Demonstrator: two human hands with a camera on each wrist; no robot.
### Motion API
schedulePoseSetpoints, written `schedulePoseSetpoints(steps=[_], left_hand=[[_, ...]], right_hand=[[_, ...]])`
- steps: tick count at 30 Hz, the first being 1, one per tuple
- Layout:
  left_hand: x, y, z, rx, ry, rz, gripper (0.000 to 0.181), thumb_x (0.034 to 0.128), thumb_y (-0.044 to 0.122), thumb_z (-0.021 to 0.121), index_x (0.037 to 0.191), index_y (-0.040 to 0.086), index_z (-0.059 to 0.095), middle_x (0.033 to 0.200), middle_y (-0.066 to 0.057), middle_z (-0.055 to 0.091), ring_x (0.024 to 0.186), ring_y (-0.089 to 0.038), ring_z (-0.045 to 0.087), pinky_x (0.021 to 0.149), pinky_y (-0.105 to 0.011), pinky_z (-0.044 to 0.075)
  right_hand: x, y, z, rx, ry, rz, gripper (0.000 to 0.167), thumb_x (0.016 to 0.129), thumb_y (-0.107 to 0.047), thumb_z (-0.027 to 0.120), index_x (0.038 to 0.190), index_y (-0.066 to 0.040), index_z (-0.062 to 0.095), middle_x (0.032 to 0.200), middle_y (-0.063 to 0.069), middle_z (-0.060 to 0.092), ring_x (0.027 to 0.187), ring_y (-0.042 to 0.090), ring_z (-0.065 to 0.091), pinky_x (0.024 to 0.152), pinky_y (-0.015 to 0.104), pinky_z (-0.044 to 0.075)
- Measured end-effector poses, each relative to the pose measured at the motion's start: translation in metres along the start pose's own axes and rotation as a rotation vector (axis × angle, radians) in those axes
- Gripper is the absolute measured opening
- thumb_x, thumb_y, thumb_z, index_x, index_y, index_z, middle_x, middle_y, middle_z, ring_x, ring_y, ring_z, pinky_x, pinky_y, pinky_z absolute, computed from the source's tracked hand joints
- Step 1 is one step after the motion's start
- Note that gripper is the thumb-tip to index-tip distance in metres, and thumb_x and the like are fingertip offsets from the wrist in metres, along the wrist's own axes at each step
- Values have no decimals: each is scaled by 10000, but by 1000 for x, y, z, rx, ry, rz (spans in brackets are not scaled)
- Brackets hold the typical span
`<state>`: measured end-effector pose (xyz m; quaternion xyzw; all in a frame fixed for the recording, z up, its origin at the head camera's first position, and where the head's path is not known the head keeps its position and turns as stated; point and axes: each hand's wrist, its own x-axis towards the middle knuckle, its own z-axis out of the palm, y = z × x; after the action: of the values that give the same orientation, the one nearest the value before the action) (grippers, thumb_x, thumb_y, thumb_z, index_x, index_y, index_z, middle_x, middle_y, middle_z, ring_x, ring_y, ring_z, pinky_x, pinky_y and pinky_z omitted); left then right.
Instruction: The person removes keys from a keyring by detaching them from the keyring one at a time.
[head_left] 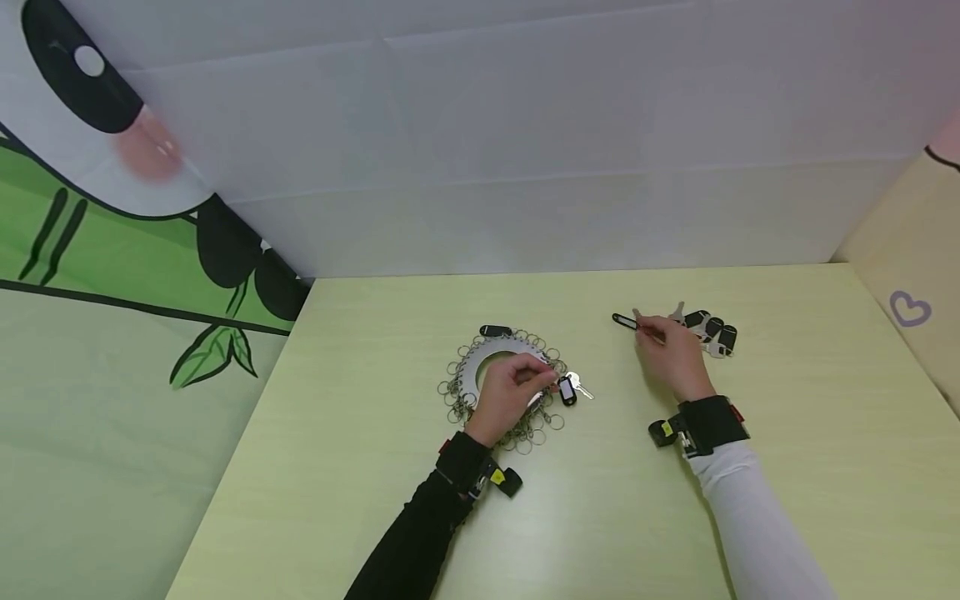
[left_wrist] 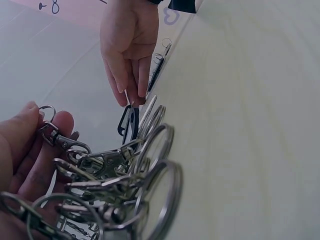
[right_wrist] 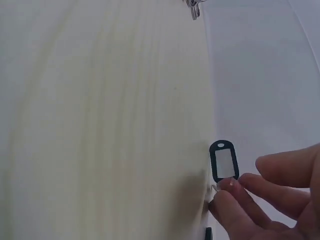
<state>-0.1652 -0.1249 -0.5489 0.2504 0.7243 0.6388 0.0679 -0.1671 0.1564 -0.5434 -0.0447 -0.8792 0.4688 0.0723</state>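
Observation:
A flat silver ring plate point(head_left: 469, 371) lies on the table, with many small snap hooks and split rings hung around its edge. My left hand point(head_left: 504, 397) is over its right side; in the left wrist view, thumb and finger pinch the split ring of a metal snap hook point(left_wrist: 64, 142). Beside those fingertips lies a black key tag point(head_left: 567, 392) with a silver key point(head_left: 580, 385). Another black tag point(head_left: 495, 331) sits at the plate's far edge. Further right, my right hand point(head_left: 677, 362) pinches one end of a black-framed key tag point(right_wrist: 224, 162) with a pale label.
Several silver keys with black tags point(head_left: 726, 336) lie just right of the right hand. The pale wooden table point(head_left: 600, 517) ends at a grey-white cloth point(head_left: 525, 225) behind it. A beige panel point(head_left: 907, 250) borders the right side.

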Motion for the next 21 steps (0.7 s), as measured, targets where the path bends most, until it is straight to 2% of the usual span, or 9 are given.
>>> schedulePoseSetpoints(steps=[5, 10, 12, 16, 19, 21], left_hand=[[0, 1, 0, 18, 1, 4, 101, 960, 75, 735, 1001, -17, 725, 938, -235, 765, 873, -391, 751, 793, -307, 594], [0, 1, -1, 49, 4, 7, 69, 959, 73, 741, 987, 10, 735, 919, -215, 769, 855, -375, 748, 697, -219, 513], [0, 2, -1, 56, 4, 14, 58, 960, 66, 740, 981, 13, 735, 910, -220, 767, 839, -384, 741, 654, -203, 467], [0, 3, -2, 56, -2, 23, 76, 968, 77, 735, 975, 3, 720, 889, -243, 755, 811, -414, 725, 626, -197, 439], [0, 3, -2, 57, -9, 21, 88, 973, 85, 731, 976, 0, 709, 874, -252, 748, 808, -424, 722, 671, -203, 485], [-1, 2, -3, 60, -5, 16, 81, 974, 78, 729, 975, 0, 707, 860, -255, 743, 807, -423, 721, 709, -211, 505]], right_hand=[[2, 1, 0, -32, -64, 40, 418, 1059, -138, 565, 1442, 30, 565, 1456, 296, 560, 1360, 469, 524, 1121, 587, 420], [0, -3, 1, -93, -75, 42, 447, 1042, -186, 608, 1451, -8, 572, 1486, 309, 523, 1385, 489, 483, 1129, 631, 386], [-1, -6, 2, -124, -61, 7, 429, 1030, -173, 627, 1426, -8, 598, 1453, 320, 547, 1345, 499, 515, 1096, 642, 412], [-6, -18, 12, -147, -64, -111, 344, 1007, -131, 667, 1323, 5, 670, 1311, 282, 657, 1130, 454, 664, 956, 590, 524], [-14, -31, 28, -162, -160, -198, 298, 983, -137, 711, 1245, 5, 702, 1175, 208, 711, 980, 353, 701, 861, 508, 564], [-20, -40, 40, -231, -250, -231, 314, 947, -201, 767, 1201, -26, 706, 1098, 143, 703, 946, 275, 669, 816, 452, 559]])
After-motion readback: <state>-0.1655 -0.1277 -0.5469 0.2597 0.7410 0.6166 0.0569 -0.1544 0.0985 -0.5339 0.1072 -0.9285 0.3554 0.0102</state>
